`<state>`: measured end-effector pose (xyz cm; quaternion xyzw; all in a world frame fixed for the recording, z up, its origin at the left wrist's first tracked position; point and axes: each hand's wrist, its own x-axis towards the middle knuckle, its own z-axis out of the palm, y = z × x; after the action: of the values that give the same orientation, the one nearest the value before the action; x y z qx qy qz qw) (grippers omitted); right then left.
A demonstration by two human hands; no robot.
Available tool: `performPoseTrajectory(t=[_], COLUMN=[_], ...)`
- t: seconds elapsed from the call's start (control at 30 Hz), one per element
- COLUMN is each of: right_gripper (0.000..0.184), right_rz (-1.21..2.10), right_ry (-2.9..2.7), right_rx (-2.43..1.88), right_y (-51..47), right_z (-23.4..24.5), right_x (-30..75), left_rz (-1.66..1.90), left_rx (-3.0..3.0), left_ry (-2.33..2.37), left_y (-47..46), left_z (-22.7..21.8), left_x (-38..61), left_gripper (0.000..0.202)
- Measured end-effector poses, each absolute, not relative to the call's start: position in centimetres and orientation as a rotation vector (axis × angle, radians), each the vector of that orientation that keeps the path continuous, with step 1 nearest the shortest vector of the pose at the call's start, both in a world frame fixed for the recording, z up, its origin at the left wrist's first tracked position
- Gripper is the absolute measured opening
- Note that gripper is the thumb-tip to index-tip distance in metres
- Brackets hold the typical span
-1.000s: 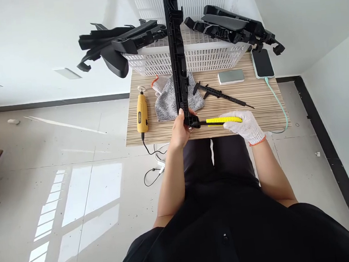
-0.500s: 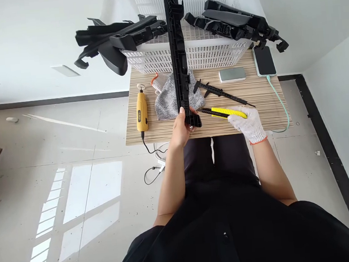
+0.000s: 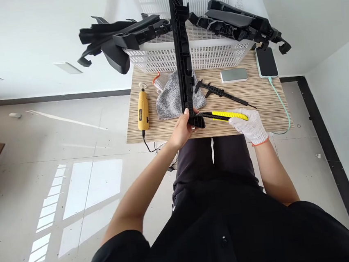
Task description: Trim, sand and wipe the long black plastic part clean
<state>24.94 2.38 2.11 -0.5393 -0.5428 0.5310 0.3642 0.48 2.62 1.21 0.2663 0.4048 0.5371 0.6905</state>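
A long black plastic trim part [image 3: 182, 56] stands away from me over the table, its ribbed side showing. My bare left hand [image 3: 181, 129] is closed round its near end, thumb on top. In my right hand [image 3: 250, 124], which wears a white knit glove with an orange cuff, is a yellow and black utility knife [image 3: 227, 115]. The knife points left, its tip at the right edge of the trim part near my left fingers; whether it touches I cannot tell. Beneath the part lies a grey cloth [image 3: 170, 100], partly covered by it.
Behind the table, a white slatted basket [image 3: 216, 55] carries black plastic parts [image 3: 140, 33] on both sides. On the tabletop [image 3: 168, 133] lie a yellow rotary tool [image 3: 142, 111], black calipers [image 3: 225, 94], a grey block [image 3: 233, 75] and a phone-like device [image 3: 266, 62] with a green cable.
The knife tip has come left to the edge of the trim part. My left elbow has swung outward to the left, while that hand keeps its hold. The view has shifted slightly.
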Motion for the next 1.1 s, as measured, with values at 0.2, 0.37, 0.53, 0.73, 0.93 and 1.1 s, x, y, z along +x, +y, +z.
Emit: performPoseTrajectory(t=[0.2,0.37,0.53,0.73,0.93,1.1], right_gripper=[0.044,0.040,0.042,0.040,0.040,0.037], right_rz=[1.218,1.244,1.317,1.243,1.215,1.179], right_ry=[-1.486,-1.594,-1.489,-1.459,-1.462,-1.548], right_rx=[-1.416,-1.378,-1.361,-1.421,-1.378,-1.377], right_y=[2.4,2.5,2.8,2.9,2.7,2.8], right_z=[2.3,2.2,1.9,2.2,2.2,2.0], right_x=[25.0,25.0,25.1,25.1,25.2,25.4], left_rz=[1.163,1.143,1.186,1.166,1.170,1.153], left_rx=[0.583,0.576,0.624,0.743,0.852,0.854], left_ry=[0.900,0.815,0.871,0.983,0.951,0.952], left_y=[2.9,3.3,3.3,2.7,2.4,2.4], left_z=[1.1,1.0,0.8,0.4,0.2,0.2], left_x=[0.0,-0.4,0.0,0.3,0.3,0.3], left_gripper=[0.034,0.035,0.037,0.046,0.051,0.051])
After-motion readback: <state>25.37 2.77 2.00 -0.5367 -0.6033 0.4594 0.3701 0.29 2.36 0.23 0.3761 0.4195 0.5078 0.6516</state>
